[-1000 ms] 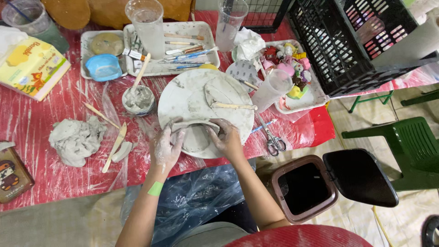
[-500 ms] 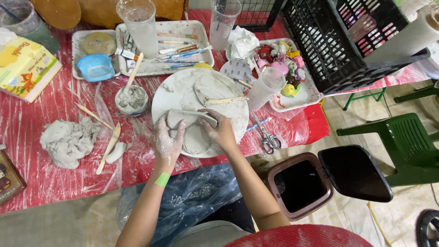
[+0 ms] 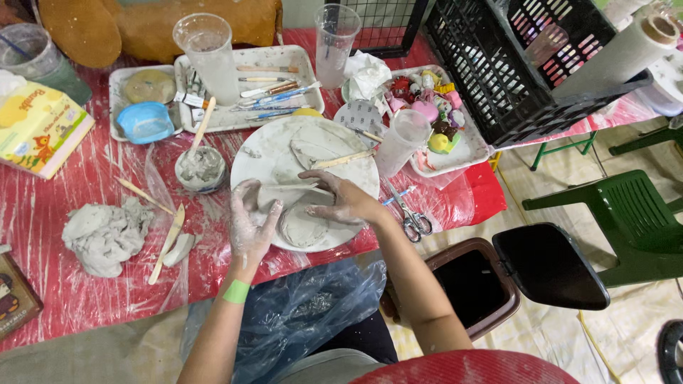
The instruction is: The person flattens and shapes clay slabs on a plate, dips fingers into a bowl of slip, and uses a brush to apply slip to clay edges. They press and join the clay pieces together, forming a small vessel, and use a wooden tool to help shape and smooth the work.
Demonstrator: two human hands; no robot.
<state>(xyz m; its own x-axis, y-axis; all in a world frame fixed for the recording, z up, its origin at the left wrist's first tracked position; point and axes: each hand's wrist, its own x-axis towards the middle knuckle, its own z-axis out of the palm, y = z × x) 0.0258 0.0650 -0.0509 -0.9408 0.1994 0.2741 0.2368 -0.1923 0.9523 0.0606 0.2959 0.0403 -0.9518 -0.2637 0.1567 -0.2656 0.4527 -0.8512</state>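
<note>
A round white board (image 3: 265, 151) smeared with clay lies on the red plastic-covered table. On its near part sits a flat round clay disc (image 3: 302, 226), and a grey clay strip (image 3: 286, 193) stands along the disc's far edge. My left hand (image 3: 249, 222), coated in clay, holds the strip's left end. My right hand (image 3: 343, 198) lies over the strip's right end, fingers pointing left. A flat clay slab (image 3: 319, 144) and a wooden tool (image 3: 341, 160) lie further back on the board.
A lump of grey clay (image 3: 103, 235) and wooden modelling tools (image 3: 167, 242) lie left. A small bowl of wet clay (image 3: 200, 169), trays of tools (image 3: 284, 60), plastic cups (image 3: 402, 142), scissors (image 3: 413, 222), a black crate (image 3: 512, 64). A brown bin (image 3: 491, 284) and a green chair (image 3: 629, 217) stand right.
The clay strip, arched between both hands before, now sits lower against the disc. My right hand has flattened over it, and my left hand has opened more along its end.
</note>
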